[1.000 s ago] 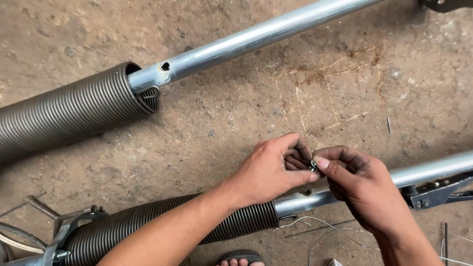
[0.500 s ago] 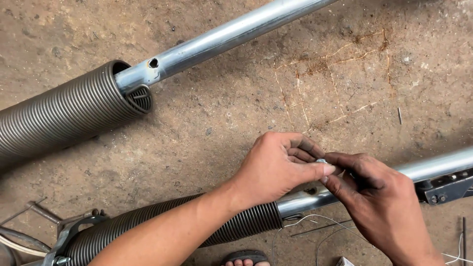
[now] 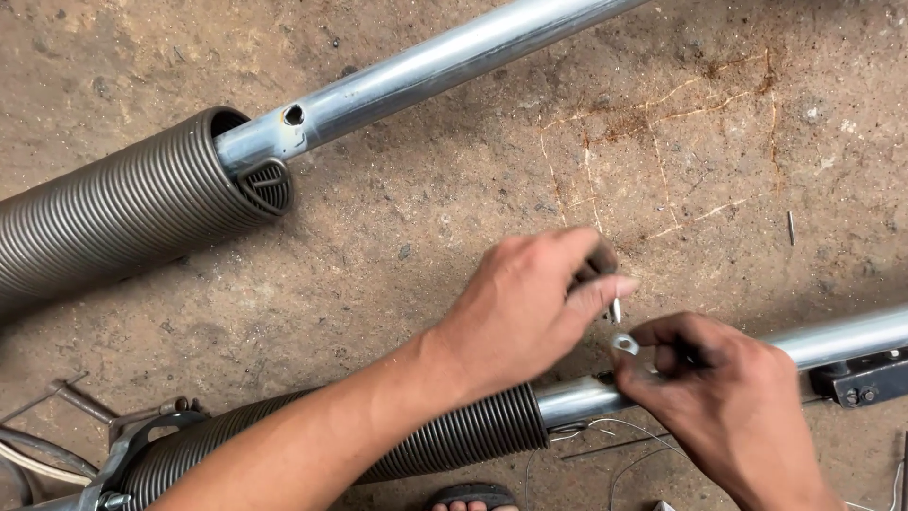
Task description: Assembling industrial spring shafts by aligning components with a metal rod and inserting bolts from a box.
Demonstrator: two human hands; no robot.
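Observation:
My left hand (image 3: 530,308) pinches a small metal pin (image 3: 616,309) between thumb and fingers, pointing down. Just below it, my right hand (image 3: 724,397) holds a small metal washer (image 3: 624,344) at its fingertips. Both hands hover over the near steel tube (image 3: 832,339), which runs out of a dark coiled spring (image 3: 454,437) at the bottom of the view. The pin's tip sits a little above the washer, not touching it.
A second large coiled spring (image 3: 132,213) on a steel tube (image 3: 454,61) with a hole lies across the top left. A black bracket (image 3: 865,378) is on the near tube. Thin wires (image 3: 605,445), a loose nail (image 3: 791,227) and metal brackets (image 3: 104,426) lie on the concrete floor (image 3: 426,218).
My hands have drawn slightly apart: the left lifted up with the pin, the right dropped lower with the washer. The view has shifted a little.

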